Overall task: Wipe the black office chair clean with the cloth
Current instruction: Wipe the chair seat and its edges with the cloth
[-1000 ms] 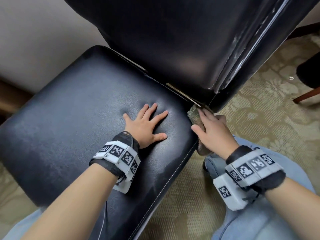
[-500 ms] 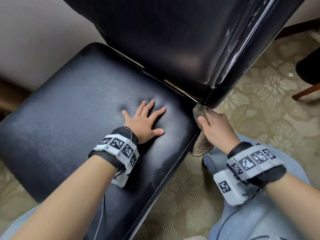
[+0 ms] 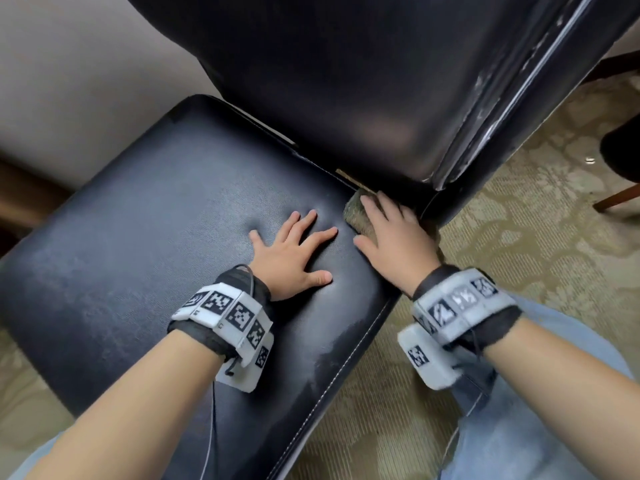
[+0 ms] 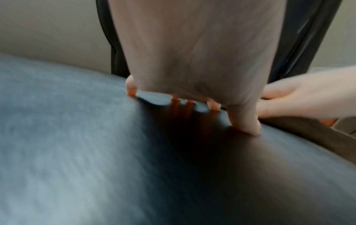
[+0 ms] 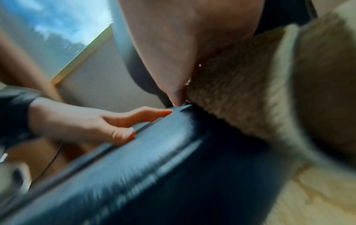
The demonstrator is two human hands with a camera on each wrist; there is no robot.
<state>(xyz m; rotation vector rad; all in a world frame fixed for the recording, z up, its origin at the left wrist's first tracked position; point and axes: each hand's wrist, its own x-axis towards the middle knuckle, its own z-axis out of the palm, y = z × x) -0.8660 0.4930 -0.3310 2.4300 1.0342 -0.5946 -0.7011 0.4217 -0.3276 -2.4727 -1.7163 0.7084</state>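
Note:
The black office chair has a padded seat (image 3: 156, 254) and a glossy backrest (image 3: 346, 81) rising behind it. My left hand (image 3: 294, 251) lies flat on the seat with fingers spread, holding nothing; the left wrist view shows its fingertips (image 4: 248, 121) pressing the leather (image 4: 96, 152). My right hand (image 3: 391, 233) presses a brownish fuzzy cloth (image 3: 355, 213) onto the seat's back right corner, just under the backrest. In the right wrist view the cloth (image 5: 240, 91) bulges under the palm (image 5: 183, 45) and hangs over the seat edge (image 5: 173, 175).
Patterned beige carpet (image 3: 519, 237) surrounds the chair. A pale wall (image 3: 69, 81) stands at the left with dark wood (image 3: 20, 195) below it. A wooden leg of another seat (image 3: 620, 199) shows at the right edge. My jeans-clad knee (image 3: 536, 427) is close under the right arm.
My right hand has carried the cloth from the seat's side edge up onto the back right corner, nearer the left hand. The left hand has stayed flat on the seat.

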